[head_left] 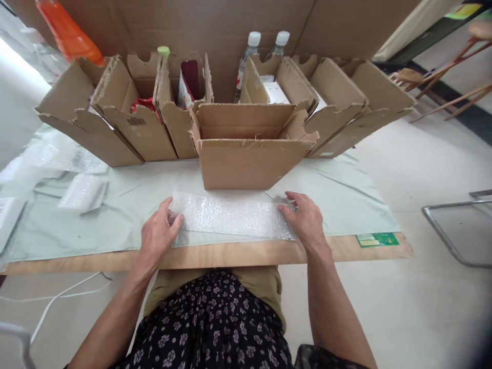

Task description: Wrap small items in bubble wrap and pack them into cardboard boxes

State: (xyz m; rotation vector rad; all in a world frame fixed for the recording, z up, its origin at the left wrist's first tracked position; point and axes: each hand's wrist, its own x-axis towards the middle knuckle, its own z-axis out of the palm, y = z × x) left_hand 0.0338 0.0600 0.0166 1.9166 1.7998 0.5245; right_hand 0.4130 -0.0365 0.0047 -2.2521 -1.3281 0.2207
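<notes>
A sheet of clear bubble wrap [230,215] lies flat on the pale green cloth [134,200] near the table's front edge. My left hand [157,233] pinches its left end between thumb and fingers. My right hand [303,218] grips its right end, fingers curled over the edge. Just behind the wrap stands an open cardboard box [246,159] whose inside looks empty.
A row of open cardboard boxes [126,123] lines the back, holding red packets and bottles; two clear bottles [265,46] stand behind. More bubble wrap pieces [82,192] lie at left. A green label [376,239] sits on the wooden table edge. A metal frame [453,230] is at right.
</notes>
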